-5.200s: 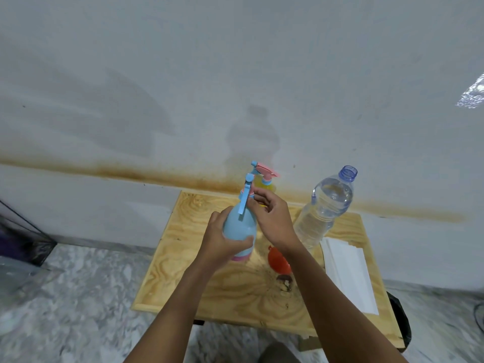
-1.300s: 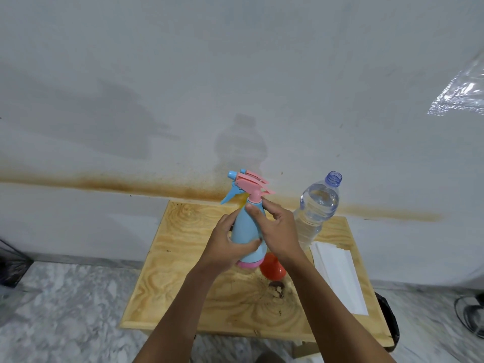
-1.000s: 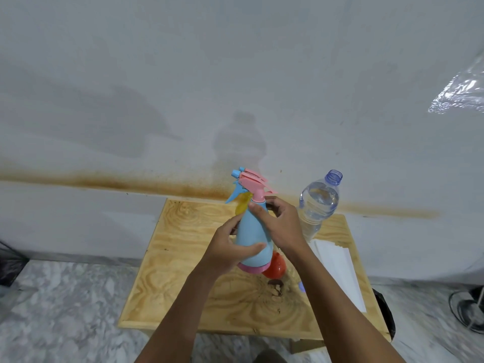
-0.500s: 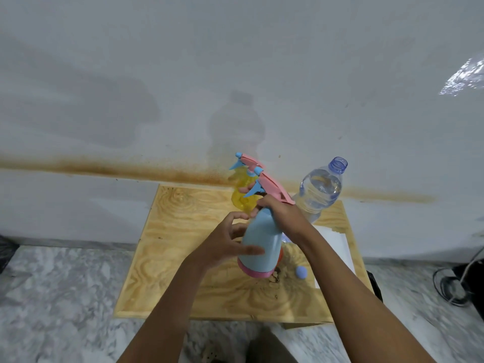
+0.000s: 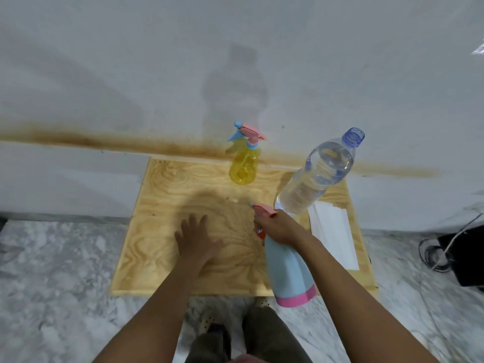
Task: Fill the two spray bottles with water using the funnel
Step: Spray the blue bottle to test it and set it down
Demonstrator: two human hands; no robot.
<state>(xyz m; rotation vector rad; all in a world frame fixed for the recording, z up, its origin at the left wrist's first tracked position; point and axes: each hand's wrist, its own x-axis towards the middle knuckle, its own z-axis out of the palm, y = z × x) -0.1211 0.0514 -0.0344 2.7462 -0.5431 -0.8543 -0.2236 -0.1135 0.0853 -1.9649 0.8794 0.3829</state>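
1. Nearest to you: your trousers at the bottom edge, over a grey marbled floor.
2. The blue spray bottle is in the air and tilted. Its pink-banded base points back at you past the near edge of the worktop, and its neck leans away over the wood.
3. Your right hand holds that bottle at the top. The fingers are curled round the neck just under the pink spray head, which is on the bottle and pokes out beyond your knuckles.
4. Your left hand holds nothing. It is palm down over the middle of the worktop with fingers straight and spread. It is blurred, so you cannot tell whether it touches the wood.
5. Funnel: only an orange sliver shows, just left of the blue bottle's neck and under your right hand. How it lies is hidden.
6. White paper sheets lie flat along the right side of the worktop, beside your right forearm.
7. The clear water bottle stands behind your right hand at the far right with water inside. Its blue-ringed mouth is uncapped.
8. The yellow spray bottle stands upright at the far edge, centre, left of the water bottle and apart from it. Its pink-and-blue spray head is on.
9. On the floor at right there is a black object with a cable.
10. Farthest is the white wall, with a brown stain running across it just above the worktop.
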